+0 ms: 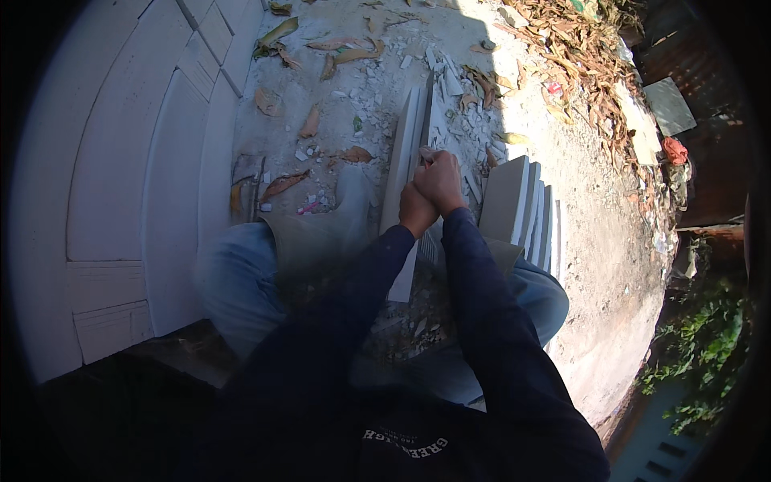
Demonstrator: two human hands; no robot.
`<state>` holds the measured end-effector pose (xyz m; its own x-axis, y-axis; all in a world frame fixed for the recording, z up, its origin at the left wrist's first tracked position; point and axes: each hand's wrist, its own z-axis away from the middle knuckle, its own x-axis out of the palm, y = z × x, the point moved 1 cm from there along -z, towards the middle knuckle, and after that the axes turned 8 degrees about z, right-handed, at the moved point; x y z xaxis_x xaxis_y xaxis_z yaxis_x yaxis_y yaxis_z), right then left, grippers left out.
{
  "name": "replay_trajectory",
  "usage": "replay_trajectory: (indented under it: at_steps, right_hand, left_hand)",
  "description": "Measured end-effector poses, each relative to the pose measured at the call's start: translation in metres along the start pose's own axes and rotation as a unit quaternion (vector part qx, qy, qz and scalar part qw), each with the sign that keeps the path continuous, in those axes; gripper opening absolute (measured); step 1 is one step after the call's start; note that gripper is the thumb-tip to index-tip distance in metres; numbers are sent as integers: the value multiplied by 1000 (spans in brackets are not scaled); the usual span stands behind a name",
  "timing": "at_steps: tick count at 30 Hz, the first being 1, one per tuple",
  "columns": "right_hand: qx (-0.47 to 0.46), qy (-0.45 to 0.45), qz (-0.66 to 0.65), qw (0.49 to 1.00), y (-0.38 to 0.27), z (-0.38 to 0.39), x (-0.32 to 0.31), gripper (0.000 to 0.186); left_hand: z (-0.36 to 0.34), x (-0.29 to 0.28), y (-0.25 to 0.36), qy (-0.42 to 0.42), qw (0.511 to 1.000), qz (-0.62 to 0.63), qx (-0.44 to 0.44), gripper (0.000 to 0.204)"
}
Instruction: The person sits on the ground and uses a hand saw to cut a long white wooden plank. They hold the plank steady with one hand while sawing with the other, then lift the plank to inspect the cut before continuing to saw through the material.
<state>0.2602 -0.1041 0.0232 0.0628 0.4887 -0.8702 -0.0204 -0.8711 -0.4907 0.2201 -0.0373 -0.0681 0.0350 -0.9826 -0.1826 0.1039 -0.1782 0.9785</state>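
My right hand is closed in a fist above a long, pale grey-white strip that runs away from me between my knees. My left hand is closed too, pressed against the near side of the right one. A small greyish bit pokes out past the right knuckles; what the two hands grip is otherwise hidden. Alongside the strip, a darker narrow edge stretches to its far end. Just right of my hands stand several pale slabs on edge, leaning together.
White panelled boards fill the left side. Chips and broken pieces litter the dusty ground, with dry leaves among them. At the far right lie a leaf heap, a loose grey square slab and a green plant.
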Motion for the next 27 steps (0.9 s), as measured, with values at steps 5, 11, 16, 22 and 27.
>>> replay_trajectory:
  at_steps: [5, 11, 16, 22, 27]
  right_hand:
    - [-54, -4, -39, 998, -4, 90, -4, 45]
    - [-7, 1, -58, 998, -15, 216, 3, 44]
    - [-20, -20, 30, 999, -10, 76, 5, 43]
    - [-77, 18, 24, 997, 1, 149, 5, 49]
    - [10, -38, -23, 999, -28, 234, -20, 52]
  left_hand:
    - [85, -12, -18, -35, 999, -1, -16, 38]
    - [214, -43, 0, 3, 998, -37, 48, 57]
    - [82, -25, -1, -32, 998, 27, 54, 37]
    - [155, -30, 7, -47, 998, 17, -27, 40]
    - [226, -39, 16, -30, 991, -118, 58, 51]
